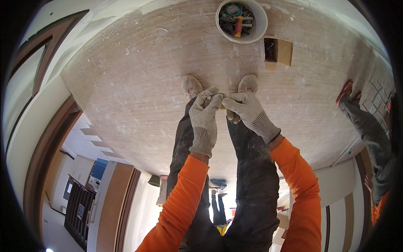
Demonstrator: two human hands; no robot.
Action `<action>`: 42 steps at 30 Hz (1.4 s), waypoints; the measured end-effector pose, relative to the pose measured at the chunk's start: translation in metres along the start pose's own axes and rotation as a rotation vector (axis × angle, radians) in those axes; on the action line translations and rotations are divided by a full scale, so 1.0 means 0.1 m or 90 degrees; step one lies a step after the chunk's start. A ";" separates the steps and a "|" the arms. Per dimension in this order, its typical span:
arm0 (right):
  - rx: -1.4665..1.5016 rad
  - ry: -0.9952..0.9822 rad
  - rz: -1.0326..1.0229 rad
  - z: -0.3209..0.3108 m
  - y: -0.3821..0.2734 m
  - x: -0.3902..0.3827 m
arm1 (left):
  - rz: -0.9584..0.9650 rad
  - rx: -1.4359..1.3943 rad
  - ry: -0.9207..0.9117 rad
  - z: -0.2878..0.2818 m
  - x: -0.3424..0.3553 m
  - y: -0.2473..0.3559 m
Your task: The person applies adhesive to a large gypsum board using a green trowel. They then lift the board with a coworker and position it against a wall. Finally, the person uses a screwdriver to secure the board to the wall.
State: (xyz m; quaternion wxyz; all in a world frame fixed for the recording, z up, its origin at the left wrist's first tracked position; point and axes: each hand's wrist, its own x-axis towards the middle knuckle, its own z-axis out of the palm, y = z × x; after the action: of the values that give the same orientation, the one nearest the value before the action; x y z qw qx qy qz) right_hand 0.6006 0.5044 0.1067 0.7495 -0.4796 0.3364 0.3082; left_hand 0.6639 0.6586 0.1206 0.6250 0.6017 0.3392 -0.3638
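One small object [222, 96], mostly hidden, sits pinched by left hand [204, 114] and right hand [248, 111]; one bucket [259, 32], one box [285, 53] over there.

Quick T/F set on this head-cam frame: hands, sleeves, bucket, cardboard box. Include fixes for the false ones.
1. The left hand and right hand both wear gloves. True.
2. The hands are spread wide apart. False: they are close together, fingers bent inward.
3. A red-and-yellow handle shows inside the white bucket. True.
4. The cardboard box beside the bucket is closed. False: the cardboard box stands open.
5. The wearer's sleeves are orange. True.
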 end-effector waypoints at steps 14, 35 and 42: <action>-0.736 0.436 -0.007 -1.11 -0.44 2.45 | 0.069 0.077 0.104 -0.12 -0.07 0.08; 0.264 0.181 -0.141 -0.42 0.13 -1.98 | 0.137 0.426 -0.042 -0.33 -1.81 1.35; 0.281 0.148 -0.211 1.49 0.08 -3.57 | 0.215 0.518 -0.203 -0.35 -2.76 2.42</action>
State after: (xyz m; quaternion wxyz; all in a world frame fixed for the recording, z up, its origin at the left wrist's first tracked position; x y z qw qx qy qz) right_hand 0.4169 0.5957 0.4344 0.8322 -0.3855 0.3961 0.0436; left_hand 0.7336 0.7087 0.4788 0.4327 0.7815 -0.0340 -0.4483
